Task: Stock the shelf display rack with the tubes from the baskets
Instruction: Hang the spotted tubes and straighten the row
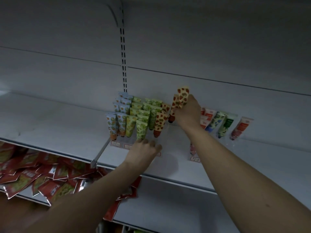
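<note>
My right hand point(186, 113) grips two strawberry-print tubes point(182, 97), long axes near upright, crimped ends up, one red cap down, above the clear display rack point(164, 132). My left hand point(145, 149) rests at the rack's front edge, fingers loosely curled, fingertips touching the front green tube point(141, 130); holding nothing I can see. Racked tubes stand caps down in rows: blue, green, two strawberry. Four more tubes point(222, 124) lean right of it on the shelf point(50, 125). Red packets point(33, 174) are piled on the shelf below.
</note>
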Motion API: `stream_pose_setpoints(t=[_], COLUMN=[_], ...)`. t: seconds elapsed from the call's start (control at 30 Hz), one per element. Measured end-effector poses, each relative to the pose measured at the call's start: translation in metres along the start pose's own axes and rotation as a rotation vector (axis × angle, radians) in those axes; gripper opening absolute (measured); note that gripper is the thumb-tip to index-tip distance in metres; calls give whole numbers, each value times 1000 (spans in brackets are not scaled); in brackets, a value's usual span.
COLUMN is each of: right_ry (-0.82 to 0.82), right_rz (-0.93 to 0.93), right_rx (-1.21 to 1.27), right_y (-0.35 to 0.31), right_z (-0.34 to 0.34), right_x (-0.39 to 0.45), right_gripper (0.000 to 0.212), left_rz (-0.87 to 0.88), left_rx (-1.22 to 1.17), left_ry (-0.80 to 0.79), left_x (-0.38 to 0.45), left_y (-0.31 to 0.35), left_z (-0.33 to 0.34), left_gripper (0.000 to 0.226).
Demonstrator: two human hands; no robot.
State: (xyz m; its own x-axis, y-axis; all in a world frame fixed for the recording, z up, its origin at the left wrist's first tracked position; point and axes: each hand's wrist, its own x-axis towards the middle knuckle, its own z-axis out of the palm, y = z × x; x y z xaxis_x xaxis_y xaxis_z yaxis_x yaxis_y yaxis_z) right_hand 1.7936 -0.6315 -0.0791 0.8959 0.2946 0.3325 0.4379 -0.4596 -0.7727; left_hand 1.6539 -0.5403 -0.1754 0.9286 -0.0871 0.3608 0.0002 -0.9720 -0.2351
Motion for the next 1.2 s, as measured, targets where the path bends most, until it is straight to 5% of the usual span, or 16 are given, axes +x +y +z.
stream_pose_setpoints(t=[0.4, 0.7, 1.2], right_ry=[41, 23, 7], right_rz=[-70, -163, 5], right_rx=[87, 103, 170], right_y=[46, 49, 53], right_z=[41, 43, 54], right_x=[0, -7, 5], right_gripper=[16, 21, 16], left_rz=[-160, -172, -156], left_rx=[-186, -225, -264], left_ry=[-17, 83, 247], left_x=[-6, -8, -13], left_y=[5, 9, 10], left_z=[29, 36, 49], left_gripper=[15, 25, 27])
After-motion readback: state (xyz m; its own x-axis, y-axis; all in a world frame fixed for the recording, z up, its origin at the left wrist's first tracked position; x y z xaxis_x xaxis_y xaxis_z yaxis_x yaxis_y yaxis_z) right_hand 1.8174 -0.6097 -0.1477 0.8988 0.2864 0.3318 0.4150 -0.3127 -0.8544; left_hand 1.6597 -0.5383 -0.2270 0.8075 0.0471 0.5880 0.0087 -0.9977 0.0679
